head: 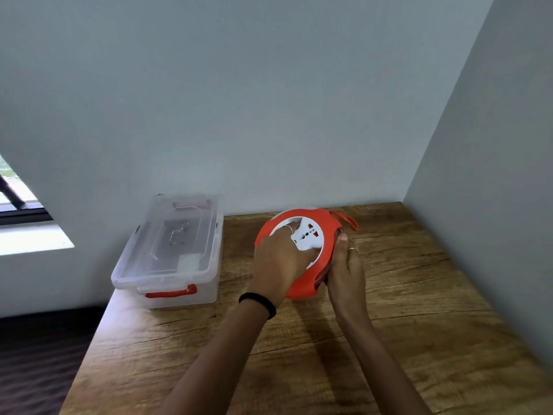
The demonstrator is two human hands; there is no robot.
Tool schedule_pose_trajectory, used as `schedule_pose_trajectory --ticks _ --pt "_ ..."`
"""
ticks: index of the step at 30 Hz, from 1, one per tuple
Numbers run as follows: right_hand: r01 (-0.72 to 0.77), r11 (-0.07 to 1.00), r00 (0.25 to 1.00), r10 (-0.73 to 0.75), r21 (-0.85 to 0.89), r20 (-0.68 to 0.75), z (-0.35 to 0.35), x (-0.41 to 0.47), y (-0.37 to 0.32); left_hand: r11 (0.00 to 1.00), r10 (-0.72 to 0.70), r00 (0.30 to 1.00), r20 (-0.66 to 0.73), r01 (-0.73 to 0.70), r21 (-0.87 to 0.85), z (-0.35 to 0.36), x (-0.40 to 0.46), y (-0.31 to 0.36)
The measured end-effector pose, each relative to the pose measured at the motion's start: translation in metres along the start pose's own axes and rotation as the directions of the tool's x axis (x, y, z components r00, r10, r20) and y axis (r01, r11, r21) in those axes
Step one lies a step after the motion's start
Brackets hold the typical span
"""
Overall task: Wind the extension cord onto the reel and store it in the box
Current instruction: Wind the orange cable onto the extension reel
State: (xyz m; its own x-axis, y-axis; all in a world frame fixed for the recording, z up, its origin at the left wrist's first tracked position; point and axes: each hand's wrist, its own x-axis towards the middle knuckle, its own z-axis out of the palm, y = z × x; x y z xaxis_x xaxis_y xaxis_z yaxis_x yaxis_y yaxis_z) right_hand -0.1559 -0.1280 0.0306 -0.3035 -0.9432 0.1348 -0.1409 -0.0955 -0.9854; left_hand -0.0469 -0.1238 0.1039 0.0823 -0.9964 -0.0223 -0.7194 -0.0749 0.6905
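Reel (324, 232) lies flat on the table (404, 295), orange housing with a white centre disc carrying the sockets and red switches. Both hands are on it.

Left hand (276, 262) lies on top of the reel, palm down, covering its near-left part. Fingers reach forward onto the white disc; one ringed finger (291, 227) presses near the disc's far-left edge. Fingers look slightly bent, not wrapped around anything I can see. Black band (258, 304) on the left wrist.

Right hand (347, 268) is against the reel's right edge, palm facing the left hand. Thumb tip (342, 238) sits at the rim; a ring shows on a finger just right of it. Whether the fingers curl under the rim or just press the side, cannot tell, since the underside is hidden.

Dark red cord (321, 278) is visible as wound turns in the slot at the reel's near-right edge, just left of the right palm. An orange loop (348, 220) sticks out of the reel's far-right side, beyond the right thumb, resting on the table.

Box (170, 253), clear plastic, stands well left of the left hand at the table's left edge, apart from the reel. Its clear lid is on. Red latch (170, 292) on the near end, another on the far end. Some contents show through the lid, too blurred to identify.

Table sits in a corner: wall (269, 100) beyond both hands, another to the right of the right hand. Window (21, 199) is far left of the box.
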Motion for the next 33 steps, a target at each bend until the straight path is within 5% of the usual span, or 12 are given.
schedule_pose_trajectory --ticks 9,18,22,25,29,33 --pt "-0.043 0.992 0.999 0.042 0.122 0.005 -0.011 0.004 -0.024 0.946 0.223 0.966 0.129 -0.246 0.210 -0.019 0.004 0.001" --pt "-0.162 0.963 0.981 0.132 0.214 0.144 -0.011 0.003 -0.024 0.842 0.253 0.922 0.293 -0.359 0.402 -0.038 0.014 -0.004" --pt "-0.130 0.992 0.957 0.127 -0.006 0.261 -0.020 0.010 -0.023 0.847 0.253 0.941 0.226 -0.328 0.419 -0.038 0.015 -0.014" --pt "-0.111 0.963 0.972 0.157 -0.246 0.176 -0.029 0.028 -0.015 0.856 0.222 0.948 0.230 -0.302 0.420 -0.036 0.013 -0.025" --pt "0.149 0.847 0.989 -0.114 -0.511 0.099 -0.033 0.038 -0.013 0.846 0.223 0.947 0.233 -0.307 0.437 -0.032 0.006 -0.036" --pt "0.415 0.714 0.907 -0.370 -0.563 0.200 -0.035 0.056 -0.024 0.818 0.238 0.942 0.237 -0.326 0.473 -0.029 0.004 -0.040"
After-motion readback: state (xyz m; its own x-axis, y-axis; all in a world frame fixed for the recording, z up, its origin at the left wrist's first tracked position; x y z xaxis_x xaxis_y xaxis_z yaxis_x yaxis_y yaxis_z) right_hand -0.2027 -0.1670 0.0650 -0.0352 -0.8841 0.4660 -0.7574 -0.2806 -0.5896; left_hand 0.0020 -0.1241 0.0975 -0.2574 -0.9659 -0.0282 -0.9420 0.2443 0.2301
